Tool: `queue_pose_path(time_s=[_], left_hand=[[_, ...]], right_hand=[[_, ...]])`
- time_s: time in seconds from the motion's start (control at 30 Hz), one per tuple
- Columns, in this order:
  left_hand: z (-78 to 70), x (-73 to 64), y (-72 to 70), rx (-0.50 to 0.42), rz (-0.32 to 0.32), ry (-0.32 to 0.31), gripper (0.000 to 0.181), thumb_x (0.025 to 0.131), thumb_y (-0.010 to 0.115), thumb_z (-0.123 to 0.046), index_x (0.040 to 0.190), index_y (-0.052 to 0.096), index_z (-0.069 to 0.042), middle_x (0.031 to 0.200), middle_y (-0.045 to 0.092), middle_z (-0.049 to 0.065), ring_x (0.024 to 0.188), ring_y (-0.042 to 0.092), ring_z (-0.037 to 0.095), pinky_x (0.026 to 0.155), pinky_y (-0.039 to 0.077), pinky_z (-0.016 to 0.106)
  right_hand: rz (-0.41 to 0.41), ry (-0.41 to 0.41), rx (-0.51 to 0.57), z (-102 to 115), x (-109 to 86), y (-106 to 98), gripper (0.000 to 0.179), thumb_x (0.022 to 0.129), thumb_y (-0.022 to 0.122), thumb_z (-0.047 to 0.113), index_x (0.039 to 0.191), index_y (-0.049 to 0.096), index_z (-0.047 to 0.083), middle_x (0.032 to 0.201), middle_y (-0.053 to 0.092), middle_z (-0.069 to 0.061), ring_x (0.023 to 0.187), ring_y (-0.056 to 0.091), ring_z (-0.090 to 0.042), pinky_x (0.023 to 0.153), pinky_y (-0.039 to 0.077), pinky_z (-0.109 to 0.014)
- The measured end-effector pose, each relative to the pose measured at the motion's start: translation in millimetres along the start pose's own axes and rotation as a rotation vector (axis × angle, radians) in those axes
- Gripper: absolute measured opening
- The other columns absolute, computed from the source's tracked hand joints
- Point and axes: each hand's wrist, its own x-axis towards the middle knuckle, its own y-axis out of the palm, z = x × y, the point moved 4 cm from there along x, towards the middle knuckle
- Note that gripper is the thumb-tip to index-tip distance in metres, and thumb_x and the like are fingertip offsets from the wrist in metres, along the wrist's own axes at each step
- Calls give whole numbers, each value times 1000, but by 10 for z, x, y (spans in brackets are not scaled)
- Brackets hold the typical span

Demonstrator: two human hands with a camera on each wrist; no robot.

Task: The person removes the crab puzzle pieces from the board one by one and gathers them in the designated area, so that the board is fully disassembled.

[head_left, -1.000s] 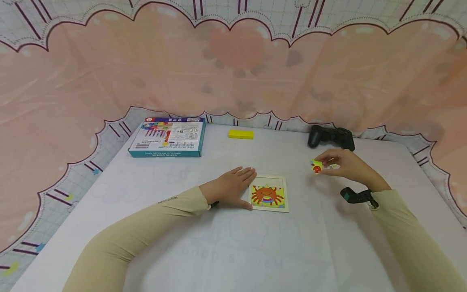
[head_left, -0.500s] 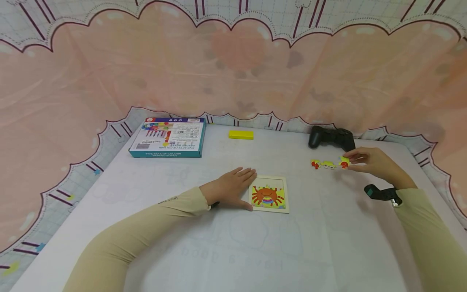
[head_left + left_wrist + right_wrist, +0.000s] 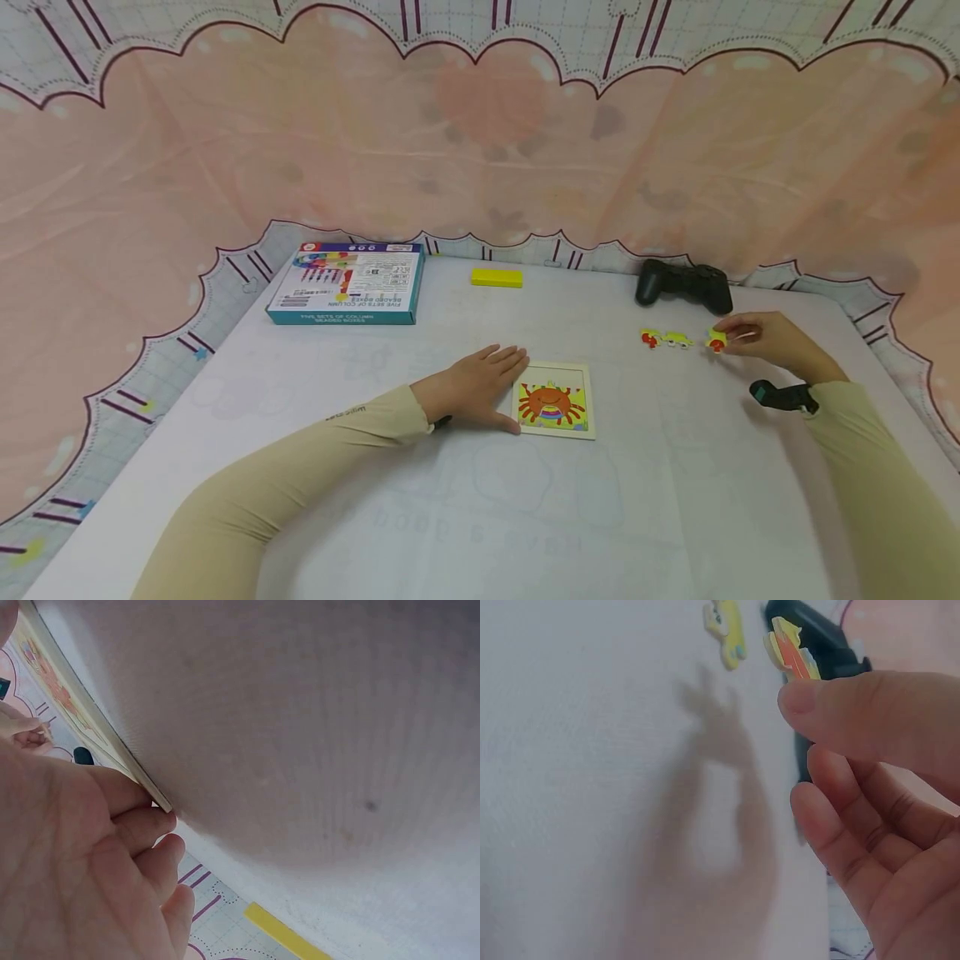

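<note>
My left hand [image 3: 480,385] rests at the left side of a small square puzzle tray [image 3: 553,365] with a red crab picture in it. Its thumb lies by the near corner and the fingers by the far one; in the left wrist view the fingertips touch the edge of the tray [image 3: 124,754]. Off to the right, my right hand [image 3: 772,343] pinches a yellow and red puzzle piece [image 3: 789,651] between thumb and fingers, over the table. Two more pieces lie just left of it: a yellow and red one [image 3: 650,338] and a yellow and white one [image 3: 678,340].
Behind the right hand lies a black game controller [image 3: 682,283]. A yellow block [image 3: 497,277] sits at the table's back middle, and a flat box with a teal side [image 3: 341,317] at the back left. A patterned curtain [image 3: 480,158] hangs behind the table.
My right hand has let go of the left yellow and red piece, shifted right and now pinches another puzzle piece. The left hand stays at the tray.
</note>
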Motion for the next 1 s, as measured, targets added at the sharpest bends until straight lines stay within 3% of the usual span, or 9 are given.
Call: queue_pose_path(time_s=[0.4, 0.67, 0.83, 0.9, 1.0], left_hand=[[4, 9, 3, 0, 6, -5, 104, 80, 45, -75, 152, 11, -8, 160, 10, 6, 148, 8, 20, 122, 7, 36], [5, 10, 1, 4, 5, 1, 104, 80, 44, -76, 152, 10, -8, 160, 10, 6, 148, 9, 20, 122, 7, 37], [10, 13, 12, 9, 5, 3, 104, 80, 43, -76, 152, 10, -8, 160, 10, 6, 148, 8, 20, 122, 7, 36], [10, 14, 15, 7, 5, 3, 104, 80, 43, -76, 152, 9, -8, 160, 9, 6, 148, 7, 20, 122, 7, 36], [8, 13, 17, 2, 2, 3, 104, 80, 44, -76, 152, 9, -8, 160, 9, 6, 148, 8, 20, 122, 7, 36]], right_hand=[[37, 42, -4, -105, 132, 111, 41, 84, 67, 11, 120, 57, -9, 109, 63, -22, 78, 52, 9, 67, 50, -15], [42, 42, -50, -100, 176, 120, 38, 84, 68, 7, 117, 59, -9, 111, 61, -27, 89, 58, -16, 67, 49, -14], [52, 37, -53, -79, 190, 119, 38, 83, 68, 7, 117, 60, -8, 111, 62, -25, 89, 57, -11, 69, 49, -15], [56, 36, -58, -81, 199, 125, 38, 83, 67, 6, 118, 60, -7, 112, 62, -25, 91, 57, -12, 73, 52, -18], [63, 23, -63, -80, 206, 135, 38, 84, 67, 7, 119, 60, -6, 116, 60, -27, 97, 60, -24, 82, 55, -32]])
